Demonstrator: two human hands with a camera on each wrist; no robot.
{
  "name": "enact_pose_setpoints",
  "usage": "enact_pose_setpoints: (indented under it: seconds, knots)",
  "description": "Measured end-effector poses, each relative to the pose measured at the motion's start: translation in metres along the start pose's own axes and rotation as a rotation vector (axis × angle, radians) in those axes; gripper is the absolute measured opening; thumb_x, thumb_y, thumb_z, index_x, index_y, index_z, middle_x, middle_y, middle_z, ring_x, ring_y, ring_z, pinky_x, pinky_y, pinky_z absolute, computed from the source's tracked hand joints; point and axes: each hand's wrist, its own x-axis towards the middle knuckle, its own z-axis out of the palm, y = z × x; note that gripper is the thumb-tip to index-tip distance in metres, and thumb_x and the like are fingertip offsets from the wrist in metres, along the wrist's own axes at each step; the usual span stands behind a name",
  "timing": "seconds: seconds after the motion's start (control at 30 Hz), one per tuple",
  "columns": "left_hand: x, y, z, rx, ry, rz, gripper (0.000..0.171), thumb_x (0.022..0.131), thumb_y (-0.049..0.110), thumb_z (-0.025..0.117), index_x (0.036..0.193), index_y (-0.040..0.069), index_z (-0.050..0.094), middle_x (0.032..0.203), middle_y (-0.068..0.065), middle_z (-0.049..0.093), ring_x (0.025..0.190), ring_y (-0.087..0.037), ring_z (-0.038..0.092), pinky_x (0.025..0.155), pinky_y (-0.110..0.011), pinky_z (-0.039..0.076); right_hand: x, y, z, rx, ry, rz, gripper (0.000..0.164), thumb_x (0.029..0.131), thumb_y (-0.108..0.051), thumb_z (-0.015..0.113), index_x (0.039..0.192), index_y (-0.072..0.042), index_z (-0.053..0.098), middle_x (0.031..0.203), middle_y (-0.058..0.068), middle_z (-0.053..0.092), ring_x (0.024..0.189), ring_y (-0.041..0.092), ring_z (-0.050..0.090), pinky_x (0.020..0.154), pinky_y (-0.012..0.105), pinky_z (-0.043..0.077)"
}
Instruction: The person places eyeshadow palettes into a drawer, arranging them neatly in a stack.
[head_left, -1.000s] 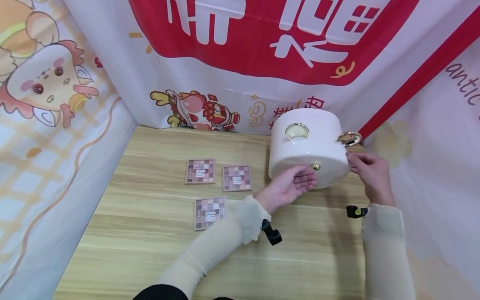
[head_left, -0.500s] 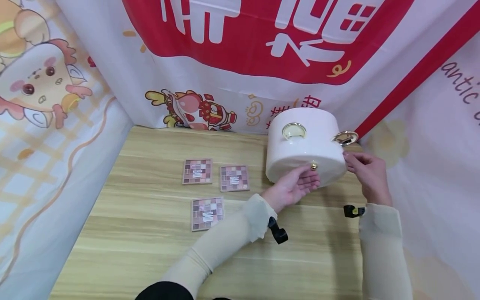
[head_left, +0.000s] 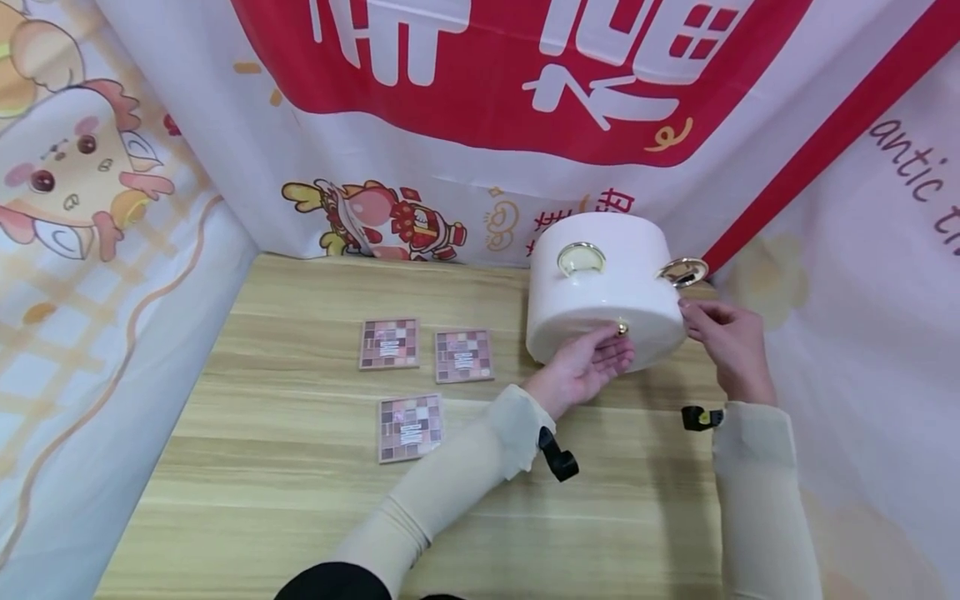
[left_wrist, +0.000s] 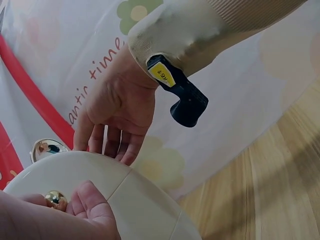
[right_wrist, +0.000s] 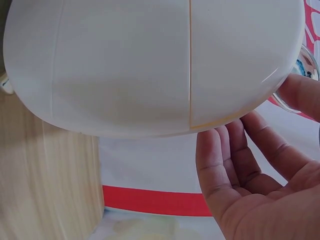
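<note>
A white, rounded storage box (head_left: 600,287) with gold ring handles and a gold knob (head_left: 622,329) on its front stands at the back right of the wooden table. My left hand (head_left: 585,371) is at the knob, palm turned up. In the left wrist view, the knob (left_wrist: 56,198) sits between the thumb and fingers of that hand, which pinch it. My right hand (head_left: 731,350) touches the right side of the box. Fairly straight fingers (right_wrist: 210,160) meet the box's edge in the right wrist view, where thin seams cross its front.
Several square checkered palettes, one of them the nearest palette (head_left: 410,427), lie on the table (head_left: 262,467) left of the box. A printed cloth (head_left: 480,158) hangs behind, close to the box. More cloth (head_left: 862,350) hangs along the right side.
My left hand has shifted slightly, bringing its thumb to the knob. My right hand stays at the box's side. The whole head view has drifted a little.
</note>
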Motion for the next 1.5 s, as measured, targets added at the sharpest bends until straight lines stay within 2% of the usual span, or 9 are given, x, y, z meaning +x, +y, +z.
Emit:
enact_pose_setpoints:
  seconds: [0.27, 0.5, 0.57, 0.8, 0.9, 1.13, 1.3, 1.5]
  knots:
    - [0.0, 0.005, 0.0, -0.04, -0.018, -0.015, 0.012, 0.095, 0.014, 0.068, 0.091, 0.003, 0.069, 0.094, -0.014, 0.069, 0.087, -0.023, 0.066, 0.087, -0.029, 0.056, 0.004, 0.001, 0.003, -0.017, 0.016, -0.011, 0.032, 0.088, -0.037, 0.077, 0.107, -0.011, 0.073, 0.093, -0.005, 0.065, 0.078, 0.006, 0.066, 0.073, 0.017, 0.058]
    - [-0.002, 0.006, 0.0, -0.048, -0.024, -0.015, 0.011, 0.096, 0.013, 0.067, 0.092, 0.003, 0.068, 0.094, -0.014, 0.069, 0.087, -0.023, 0.066, 0.088, -0.03, 0.056, 0.004, -0.002, 0.003, 0.063, -0.016, -0.023, 0.025, 0.089, -0.029, 0.079, 0.103, -0.009, 0.074, 0.092, -0.004, 0.067, 0.076, 0.007, 0.067, 0.07, 0.017, 0.058]
    - [-0.002, 0.006, 0.0, -0.044, -0.027, -0.016, 0.011, 0.096, 0.013, 0.067, 0.092, 0.003, 0.068, 0.094, -0.014, 0.069, 0.087, -0.023, 0.066, 0.088, -0.029, 0.056, 0.003, -0.002, 0.003, 0.082, -0.022, -0.021, 0.026, 0.089, -0.027, 0.079, 0.104, -0.007, 0.073, 0.093, -0.003, 0.067, 0.076, 0.008, 0.067, 0.071, 0.018, 0.058]
    - [-0.003, 0.001, -0.001, -0.024, -0.034, -0.017, 0.012, 0.096, 0.013, 0.066, 0.092, 0.002, 0.067, 0.093, -0.014, 0.068, 0.086, -0.022, 0.065, 0.089, -0.03, 0.055, 0.004, 0.0, 0.002, 0.009, -0.013, -0.012, 0.033, 0.089, -0.033, 0.078, 0.109, -0.007, 0.072, 0.094, -0.004, 0.066, 0.077, 0.007, 0.067, 0.072, 0.019, 0.059]
    - [-0.006, -0.001, -0.002, -0.018, -0.045, -0.02, 0.013, 0.097, 0.013, 0.065, 0.093, 0.002, 0.067, 0.094, -0.013, 0.068, 0.087, -0.022, 0.065, 0.089, -0.029, 0.055, 0.005, 0.0, 0.002, 0.028, -0.019, -0.014, 0.033, 0.089, -0.031, 0.078, 0.109, -0.005, 0.071, 0.094, -0.003, 0.066, 0.076, 0.007, 0.067, 0.071, 0.019, 0.059]
    - [-0.015, -0.009, -0.006, -0.012, -0.076, -0.054, 0.012, 0.098, 0.013, 0.064, 0.095, 0.002, 0.066, 0.095, -0.013, 0.068, 0.089, -0.021, 0.065, 0.084, -0.026, 0.056, 0.005, 0.0, -0.001, -0.03, -0.021, -0.009, 0.038, 0.09, -0.034, 0.076, 0.113, -0.005, 0.07, 0.097, -0.005, 0.065, 0.079, 0.007, 0.064, 0.071, 0.016, 0.058]
    - [-0.022, -0.017, -0.011, -0.012, -0.106, -0.086, 0.014, 0.097, 0.014, 0.065, 0.099, 0.001, 0.067, 0.099, -0.013, 0.068, 0.092, -0.021, 0.065, 0.088, -0.027, 0.056, 0.004, 0.002, -0.004, -0.018, -0.041, -0.026, 0.036, 0.09, -0.033, 0.076, 0.112, -0.004, 0.071, 0.097, -0.004, 0.065, 0.078, 0.007, 0.064, 0.071, 0.017, 0.058]
    - [-0.032, -0.023, -0.016, -0.018, -0.124, -0.099, 0.014, 0.098, 0.015, 0.064, 0.1, 0.001, 0.067, 0.099, -0.013, 0.068, 0.092, -0.021, 0.065, 0.087, -0.027, 0.056, 0.005, 0.002, -0.005, -0.067, -0.053, -0.05, 0.042, 0.091, -0.036, 0.075, 0.115, -0.002, 0.069, 0.097, -0.005, 0.066, 0.08, 0.008, 0.066, 0.073, 0.02, 0.059]
